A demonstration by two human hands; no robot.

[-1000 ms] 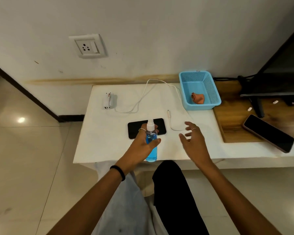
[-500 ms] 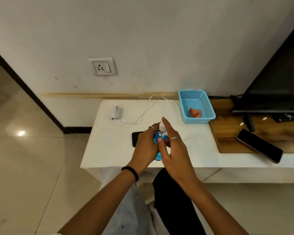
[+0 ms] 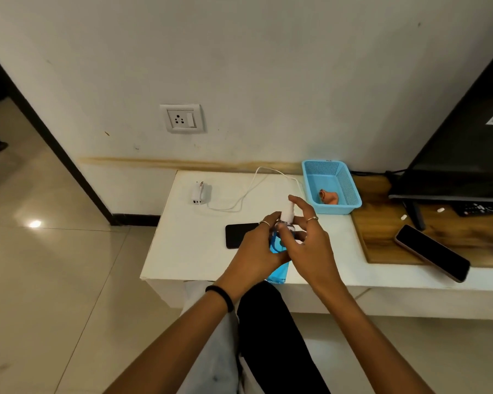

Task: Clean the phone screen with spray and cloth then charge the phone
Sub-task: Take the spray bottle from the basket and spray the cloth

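My left hand [image 3: 254,251] grips the body of a clear spray bottle [image 3: 278,268] filled with blue liquid, held above the front edge of the white table [image 3: 188,251]. My right hand [image 3: 308,240] pinches the bottle's white cap [image 3: 287,212] between thumb and fingers at the top. A black phone [image 3: 236,235] lies face up on the table behind my left hand, partly hidden by it. A white charger adapter [image 3: 199,192] with its white cable [image 3: 248,191] lies further back. An orange cloth [image 3: 328,197] sits in a blue basket [image 3: 353,194].
A wall socket [image 3: 182,118] is above the table. A second phone [image 3: 431,253] lies on a wooden board [image 3: 382,240] to the right, beside a dark TV [image 3: 467,155] on its stand. Tiled floor lies to the left.
My right hand came from the table to the bottle and now grips its white cap. My left hand has lifted the bottle slightly. The camera view tilted upward.
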